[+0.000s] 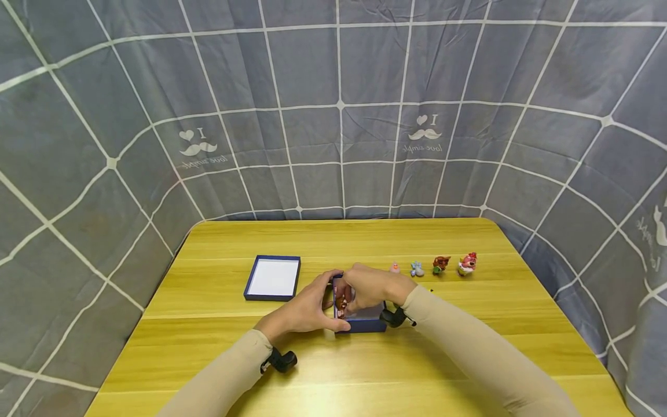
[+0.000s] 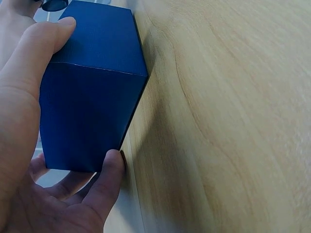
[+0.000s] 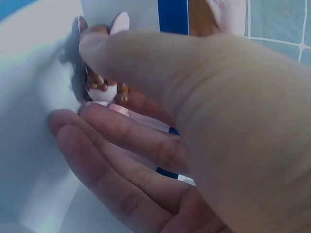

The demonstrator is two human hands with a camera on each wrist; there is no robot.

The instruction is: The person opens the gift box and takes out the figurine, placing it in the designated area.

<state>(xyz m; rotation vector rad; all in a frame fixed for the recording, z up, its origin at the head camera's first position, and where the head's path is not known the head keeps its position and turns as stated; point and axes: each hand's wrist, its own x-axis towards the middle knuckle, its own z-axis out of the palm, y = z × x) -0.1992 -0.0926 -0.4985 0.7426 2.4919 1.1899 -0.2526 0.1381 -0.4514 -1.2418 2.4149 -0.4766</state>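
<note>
A dark blue open box (image 1: 365,326) with a pale inside stands on the table. My left hand (image 1: 304,310) holds it from the left, the thumb on the near wall and the fingers around the side; in the left wrist view the thumb and a fingertip press the blue outer walls (image 2: 92,116). My right hand (image 1: 372,286) reaches down inside the box. Between its thumb and fingers it pinches a small brown animal figurine (image 3: 103,92) with large pale ears and a white belly, near the box's left inner wall. The thumb hides most of the figurine's head.
Left of the box lies a square blue lid (image 1: 272,278), white inside facing up. Toward the back right stand a pink figurine (image 1: 394,268), a blue-grey one (image 1: 417,270), a brown-and-green one (image 1: 440,264) and a red-hatted one (image 1: 467,264). A grey grid curtain (image 1: 312,139) surrounds the table.
</note>
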